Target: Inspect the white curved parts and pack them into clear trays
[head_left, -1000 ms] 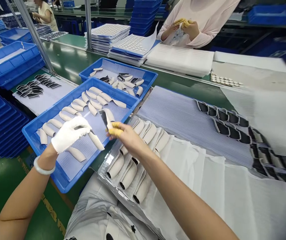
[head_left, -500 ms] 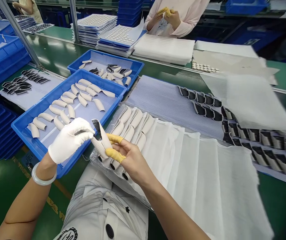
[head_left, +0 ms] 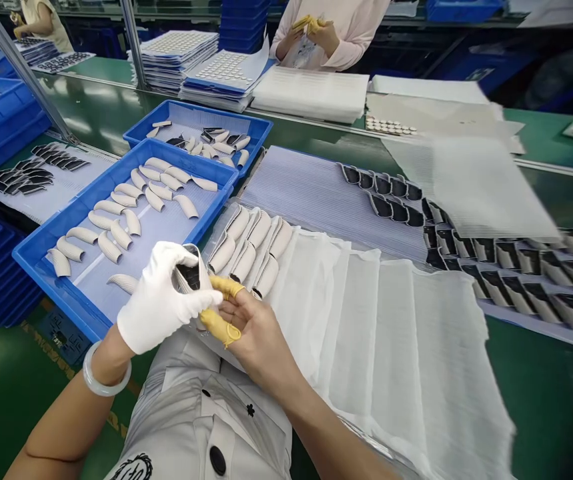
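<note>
My left hand [head_left: 159,300], in a white glove, is closed round a curved beige ribbed piece [head_left: 189,275] with a black inside. Yellow finger covers sit on the thumb and forefinger of my right hand [head_left: 246,327], which pinches at the right side of that same piece; its lower end is hidden by the fingers. Just behind the hands, several similar beige pieces [head_left: 246,250] lie in rows in a clear plastic tray. To the left, a blue tray [head_left: 31,257] holds many loose curved beige pieces [head_left: 129,193].
White tissue-like sheets [head_left: 391,320] cover the clear tray's right part. Beyond it, black-lined pieces [head_left: 496,250] stand in rows on a ribbed sheet [head_left: 311,193]. A second blue tray [head_left: 261,137] stands behind. Across the bench, a co-worker's hands [head_left: 316,33] hold something yellow. A metal post [head_left: 133,47] rises at left.
My left hand has moved from the piece's upper edge to a grip round it. The piece has come lower and nearer to me, and its opening now faces up. The view has shifted slightly.
</note>
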`<control>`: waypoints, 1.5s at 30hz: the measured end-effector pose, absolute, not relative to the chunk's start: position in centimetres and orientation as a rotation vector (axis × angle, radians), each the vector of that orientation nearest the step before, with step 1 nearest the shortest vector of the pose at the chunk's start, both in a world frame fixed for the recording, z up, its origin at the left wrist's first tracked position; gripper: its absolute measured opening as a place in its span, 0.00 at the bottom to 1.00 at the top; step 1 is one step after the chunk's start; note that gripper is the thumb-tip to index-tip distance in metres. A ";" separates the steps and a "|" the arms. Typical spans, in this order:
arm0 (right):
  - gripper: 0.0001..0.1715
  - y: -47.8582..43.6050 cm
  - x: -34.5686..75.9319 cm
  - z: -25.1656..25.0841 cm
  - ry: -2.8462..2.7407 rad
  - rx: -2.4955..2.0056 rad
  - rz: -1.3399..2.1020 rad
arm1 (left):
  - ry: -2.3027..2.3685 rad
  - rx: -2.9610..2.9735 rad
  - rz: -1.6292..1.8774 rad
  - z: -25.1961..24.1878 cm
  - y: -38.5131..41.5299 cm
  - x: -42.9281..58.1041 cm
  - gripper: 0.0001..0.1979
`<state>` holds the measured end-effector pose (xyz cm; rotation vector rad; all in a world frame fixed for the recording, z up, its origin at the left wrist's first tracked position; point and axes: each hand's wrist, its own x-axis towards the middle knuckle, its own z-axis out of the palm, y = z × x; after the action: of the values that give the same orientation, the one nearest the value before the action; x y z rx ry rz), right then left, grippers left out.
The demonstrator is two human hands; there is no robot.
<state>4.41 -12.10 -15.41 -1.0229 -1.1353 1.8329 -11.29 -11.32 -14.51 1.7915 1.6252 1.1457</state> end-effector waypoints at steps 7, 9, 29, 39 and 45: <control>0.26 -13.0 5.2 -14.7 -0.959 -0.928 1.973 | 1.515 1.601 1.425 -13.6 -11.0 -10.3 0.09; 0.26 -12.9 5.4 -14.5 -0.912 -0.874 2.013 | 1.464 1.632 1.455 -13.6 -11.0 -10.2 0.07; 0.25 -13.2 6.6 -15.7 -0.636 -0.554 2.301 | 1.420 1.632 1.422 -12.5 -11.0 -10.4 0.13; 0.17 -13.4 5.5 -16.8 -0.351 -0.336 2.401 | 1.313 1.430 1.482 -13.7 -10.1 -10.1 0.09; 0.18 -12.9 5.1 -17.4 -0.253 -0.269 2.402 | 1.430 1.295 1.475 -14.0 -9.8 -10.2 0.13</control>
<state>5.11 -12.87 -17.38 -0.2685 -0.2530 2.4025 -10.24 -9.83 -13.97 1.2952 1.4297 1.4747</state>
